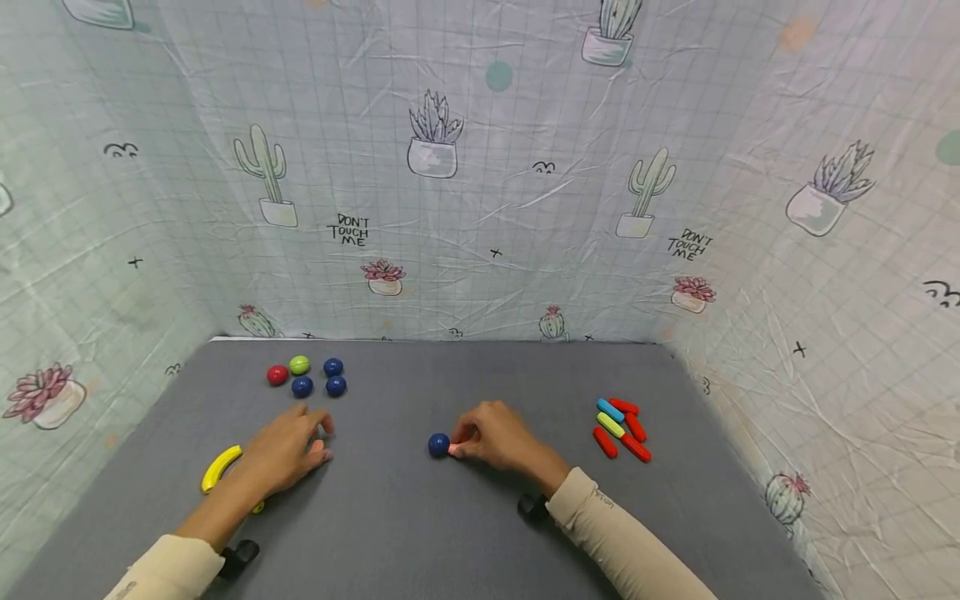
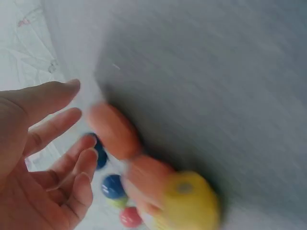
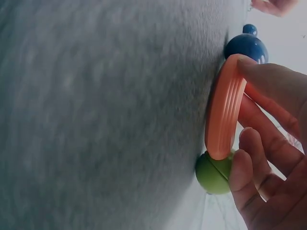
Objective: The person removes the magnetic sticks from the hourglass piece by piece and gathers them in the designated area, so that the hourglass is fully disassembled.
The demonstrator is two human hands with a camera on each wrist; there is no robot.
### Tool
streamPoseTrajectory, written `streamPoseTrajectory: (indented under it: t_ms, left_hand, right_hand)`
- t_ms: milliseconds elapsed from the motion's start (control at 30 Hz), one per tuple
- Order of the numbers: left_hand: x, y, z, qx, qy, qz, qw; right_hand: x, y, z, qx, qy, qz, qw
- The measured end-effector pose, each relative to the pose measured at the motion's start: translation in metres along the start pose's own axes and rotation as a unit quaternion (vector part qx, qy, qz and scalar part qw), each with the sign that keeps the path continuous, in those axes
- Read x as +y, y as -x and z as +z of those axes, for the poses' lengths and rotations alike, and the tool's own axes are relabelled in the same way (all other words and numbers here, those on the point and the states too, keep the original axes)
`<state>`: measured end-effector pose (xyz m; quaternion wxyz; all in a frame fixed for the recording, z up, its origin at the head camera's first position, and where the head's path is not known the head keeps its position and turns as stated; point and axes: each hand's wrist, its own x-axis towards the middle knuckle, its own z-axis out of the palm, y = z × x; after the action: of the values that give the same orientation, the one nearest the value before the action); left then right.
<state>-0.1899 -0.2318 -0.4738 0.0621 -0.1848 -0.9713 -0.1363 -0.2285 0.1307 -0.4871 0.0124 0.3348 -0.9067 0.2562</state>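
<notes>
My right hand [image 1: 495, 437] pinches a curved, ridged orange piece [image 3: 222, 110] between thumb and fingers, low over the grey table. One end of the piece meets a shiny blue ball [image 1: 438, 445]. At its other end, in the right wrist view, is a green ball [image 3: 213, 175], which the hand hides in the head view. My left hand [image 1: 288, 450] hovers with fingers loosely bent and no object in its grasp. Beside it, blurred in the left wrist view, lie orange pieces [image 2: 115, 132] and a rounded yellow piece [image 2: 192, 203]. A curved yellow piece [image 1: 217, 471] lies left of that wrist.
At the back left sit a red ball [image 1: 277, 375], a lime green ball [image 1: 299, 365] and several blue balls [image 1: 336, 386]. Red sticks [image 1: 636, 448], a blue stick [image 1: 611, 410] and a yellow-green stick [image 1: 611, 425] cluster at right. Patterned cloth [image 1: 480, 208] walls the table.
</notes>
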Motion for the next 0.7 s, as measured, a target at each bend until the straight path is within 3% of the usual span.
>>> streamPoseTrajectory:
  t_ms: [133, 300, 467, 700]
  left_hand:
    - [0.022, -0.01, 0.0, 0.009, 0.004, 0.009, 0.9999]
    - [0.052, -0.025, 0.007, -0.015, 0.032, 0.021, 0.9992]
    - [0.079, -0.039, 0.02, -0.016, 0.047, 0.061, 0.9969]
    - [0.104, -0.056, 0.037, -0.023, 0.071, 0.11, 0.9911]
  right_hand:
    - [-0.002, -0.002, 0.003, 0.001, 0.004, 0.001, 1.0]
    - [-0.002, 0.0, -0.001, 0.018, 0.022, 0.008, 0.9996]
    - [0.007, 0.005, -0.008, 0.032, 0.023, 0.007, 0.9992]
    - [0.017, 0.008, -0.013, -0.001, 0.014, 0.0, 0.9999]
